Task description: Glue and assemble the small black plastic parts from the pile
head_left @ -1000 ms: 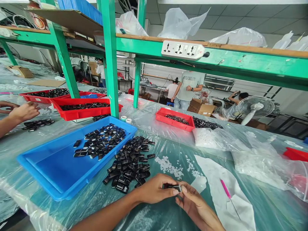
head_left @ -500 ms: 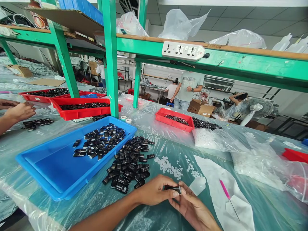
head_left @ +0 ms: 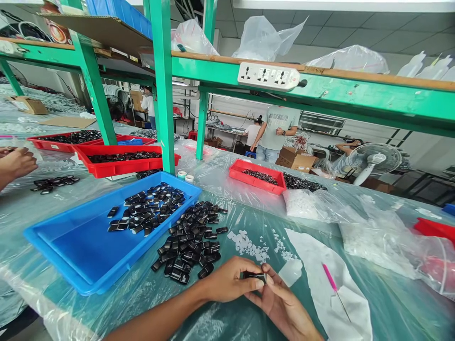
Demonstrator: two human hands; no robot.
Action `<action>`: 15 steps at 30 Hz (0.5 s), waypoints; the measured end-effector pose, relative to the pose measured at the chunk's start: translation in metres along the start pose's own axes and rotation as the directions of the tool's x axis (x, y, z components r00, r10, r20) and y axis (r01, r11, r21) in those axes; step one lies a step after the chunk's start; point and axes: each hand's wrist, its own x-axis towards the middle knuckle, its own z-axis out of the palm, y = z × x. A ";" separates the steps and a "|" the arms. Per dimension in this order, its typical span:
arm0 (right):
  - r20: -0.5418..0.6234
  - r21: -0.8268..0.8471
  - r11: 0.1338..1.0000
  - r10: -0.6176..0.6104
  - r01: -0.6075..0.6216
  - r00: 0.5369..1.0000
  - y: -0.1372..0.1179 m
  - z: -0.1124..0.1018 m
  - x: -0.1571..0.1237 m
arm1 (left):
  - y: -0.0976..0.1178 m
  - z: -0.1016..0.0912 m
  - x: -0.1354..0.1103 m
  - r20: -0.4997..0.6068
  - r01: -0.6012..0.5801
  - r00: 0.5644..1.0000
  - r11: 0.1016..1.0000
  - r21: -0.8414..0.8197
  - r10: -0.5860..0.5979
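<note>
My left hand [head_left: 231, 280] and my right hand [head_left: 280, 303] meet low in the middle, both pinching one small black plastic part [head_left: 254, 275] between thumbs and fingertips. Just left of them a loose pile of the same black parts [head_left: 192, 244] lies on the plastic-covered table. A blue tray [head_left: 81, 246] beyond the pile holds several more black parts [head_left: 147, 210] at its far end. Small white pieces [head_left: 249, 244] are scattered just beyond my hands.
A pink-handled pick [head_left: 332, 279] lies on white sheet to the right. Red trays [head_left: 121, 161] [head_left: 258, 176] of black parts sit further back, by green shelf posts [head_left: 164, 85]. Another person's hands [head_left: 16, 163] work at far left. People stand behind, near a fan [head_left: 373, 161].
My hands have shifted slightly, still turning the same black part. The other person's hands at the far left have drawn back toward the frame edge.
</note>
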 end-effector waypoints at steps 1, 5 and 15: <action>-0.019 0.008 1.000 -0.004 0.004 1.000 0.001 0.000 0.001 | -0.001 0.000 0.000 -0.007 0.013 1.000 1.000 -0.011 -0.013; -0.107 0.039 0.999 -0.026 0.030 0.994 0.005 0.001 0.004 | -0.002 0.002 0.000 -0.021 0.051 0.998 0.994 -0.097 -0.053; -0.219 -0.214 0.969 -0.174 0.126 0.960 0.011 -0.012 0.008 | -0.008 0.006 0.000 -0.058 -0.007 0.998 0.992 -0.127 0.000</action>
